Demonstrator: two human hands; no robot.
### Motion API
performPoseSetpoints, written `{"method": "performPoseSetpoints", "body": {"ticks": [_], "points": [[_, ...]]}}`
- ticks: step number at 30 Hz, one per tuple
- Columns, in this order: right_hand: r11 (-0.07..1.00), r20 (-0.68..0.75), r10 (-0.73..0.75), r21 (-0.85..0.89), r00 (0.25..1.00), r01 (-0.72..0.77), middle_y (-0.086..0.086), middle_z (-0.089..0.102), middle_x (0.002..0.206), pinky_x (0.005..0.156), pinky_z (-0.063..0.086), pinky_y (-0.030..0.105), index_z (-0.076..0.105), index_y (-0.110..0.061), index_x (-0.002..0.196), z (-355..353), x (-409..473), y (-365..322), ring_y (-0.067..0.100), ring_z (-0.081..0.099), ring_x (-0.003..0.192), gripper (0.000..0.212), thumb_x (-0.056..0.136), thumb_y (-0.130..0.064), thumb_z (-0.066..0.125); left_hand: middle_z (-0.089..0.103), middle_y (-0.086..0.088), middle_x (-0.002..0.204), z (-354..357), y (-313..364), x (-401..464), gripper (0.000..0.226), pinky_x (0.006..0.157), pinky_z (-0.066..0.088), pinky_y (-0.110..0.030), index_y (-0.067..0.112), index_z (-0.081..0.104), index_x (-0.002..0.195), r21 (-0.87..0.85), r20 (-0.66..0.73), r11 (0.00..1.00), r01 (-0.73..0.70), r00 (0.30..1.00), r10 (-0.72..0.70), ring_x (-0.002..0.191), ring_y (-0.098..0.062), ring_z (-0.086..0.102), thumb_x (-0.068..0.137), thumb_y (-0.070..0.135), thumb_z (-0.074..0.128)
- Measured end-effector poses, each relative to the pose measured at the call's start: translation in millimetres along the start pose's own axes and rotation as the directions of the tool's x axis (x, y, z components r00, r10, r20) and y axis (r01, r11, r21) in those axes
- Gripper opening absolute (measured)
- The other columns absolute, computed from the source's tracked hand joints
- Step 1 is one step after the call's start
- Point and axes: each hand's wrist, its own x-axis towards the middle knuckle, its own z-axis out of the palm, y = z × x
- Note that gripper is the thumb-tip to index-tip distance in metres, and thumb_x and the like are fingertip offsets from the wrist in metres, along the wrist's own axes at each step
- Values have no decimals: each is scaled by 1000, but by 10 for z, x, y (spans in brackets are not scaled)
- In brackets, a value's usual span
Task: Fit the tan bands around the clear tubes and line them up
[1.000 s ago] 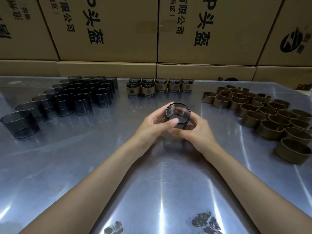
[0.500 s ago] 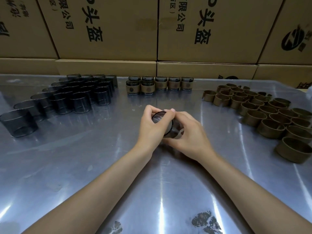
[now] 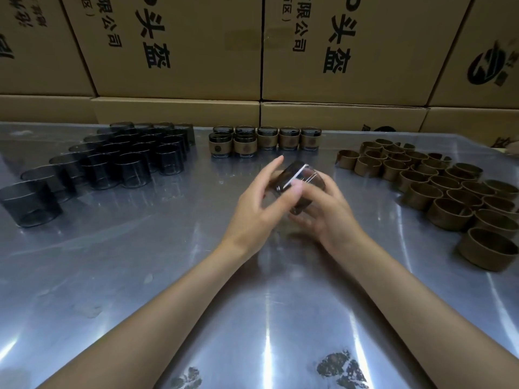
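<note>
Both hands hold one clear tube [image 3: 302, 179] above the middle of the metal table [image 3: 140, 276]. The tube is tilted on its side, and a tan band seems to wrap its right part, though blur hides detail. My left hand [image 3: 258, 209] grips the tube's left end with thumb and fingers, index finger stretched out. Cupping the right end from below is my right hand [image 3: 328, 217]. Several bare clear tubes [image 3: 132, 169] stand at the back left. Loose tan bands [image 3: 438, 189] lie in a cluster at the right. Several banded tubes [image 3: 264, 140] stand in rows at the back centre.
Stacked cardboard boxes [image 3: 261, 51] form a wall along the table's far edge. Dark stains [image 3: 339, 369] mark the metal near the front edge. Bare table surface lies between the hands and the front edge.
The tube has been turned from facing the camera to lying tilted on its side. Both hands shifted slightly right, and the left index finger has straightened.
</note>
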Motion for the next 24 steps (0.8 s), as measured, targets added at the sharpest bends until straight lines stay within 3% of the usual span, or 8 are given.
{"method": "performPoseSetpoints", "body": {"ticks": [4,7,9,12,16,18,22,24], "points": [[957,147,129,241,981,-162,6,70,98,60,55,26,70,-19,103,16,-51,-66,18,69,78,24,85,-33,61,57,7,129,7,19,-31,70,104,42,-24,24,50,136,176,-2,976,-130,991,132,121,-5,54,73,50,67],[956,172,195,184,966,-226,7,70,86,57,55,27,75,-19,85,99,-85,-37,20,67,68,34,90,-43,52,67,2,112,58,43,-36,49,94,50,-28,20,62,117,56,-96,994,-98,990,103,106,-10,64,73,34,76],[970,133,203,109,970,-218,4,63,70,47,46,23,73,-18,76,144,-95,-2,15,56,52,43,91,-50,47,69,-3,103,95,63,-37,37,87,52,-28,15,64,106,-25,-162,996,-81,984,76,98,-15,66,73,27,75],[987,88,134,79,987,-141,-1,55,62,42,36,21,68,-19,79,155,-105,38,10,44,43,41,92,-50,44,70,-7,97,120,93,-33,30,79,53,-24,13,65,98,-86,-188,993,-82,980,65,90,-13,67,73,25,76],[997,83,54,44,995,-58,0,59,68,40,32,20,65,-15,94,157,-122,44,6,50,46,43,82,-52,47,69,4,77,130,149,-28,15,67,52,-19,14,65,83,-217,-199,976,-20,980,-25,75,-5,66,79,23,77],[998,69,48,27,996,-50,0,59,68,39,31,21,65,-14,98,155,-131,54,5,50,45,44,87,-52,46,67,5,72,117,169,-21,17,65,52,-21,14,66,79,-263,-189,963,49,977,-101,72,-6,65,81,29,73],[990,37,95,98,995,-98,3,52,57,39,22,19,64,-19,67,165,-137,49,8,32,34,48,93,-50,39,70,-10,79,81,244,-11,24,54,55,-25,9,73,82,-390,-134,904,176,960,-245,71,-17,68,87,32,67],[975,31,127,179,991,-131,1,46,53,38,19,15,61,-19,64,158,-113,31,9,24,32,48,93,-49,37,71,-12,79,71,267,-14,25,51,54,-26,8,74,85,-422,-87,887,188,965,-246,67,-18,69,88,31,65]]}}
